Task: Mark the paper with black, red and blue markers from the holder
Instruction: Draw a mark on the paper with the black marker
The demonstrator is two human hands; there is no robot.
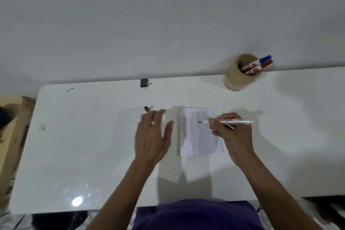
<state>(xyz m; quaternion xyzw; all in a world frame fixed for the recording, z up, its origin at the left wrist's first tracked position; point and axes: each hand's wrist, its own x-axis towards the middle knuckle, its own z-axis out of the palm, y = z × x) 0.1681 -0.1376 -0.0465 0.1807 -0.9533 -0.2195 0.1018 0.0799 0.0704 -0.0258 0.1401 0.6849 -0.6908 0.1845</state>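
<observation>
A small white paper (200, 142) lies on the white table (84, 145) in front of me. My right hand (233, 134) grips an uncapped black marker (229, 121), its tip over the paper's upper middle. My left hand (153, 134) hovers flat with fingers spread, just left of the paper, holding nothing. A small black cap (146, 108) stands on the table just beyond my left fingertips. At the back right a round wooden holder (237, 78) holds a blue marker (259, 61) and a red marker (260, 66), both capped and leaning right.
A small black object (144, 82) sits at the table's far edge near the wall. A scrap of tape (42, 127) is stuck at the left. A wooden box (11, 123) stands beyond the table's left edge.
</observation>
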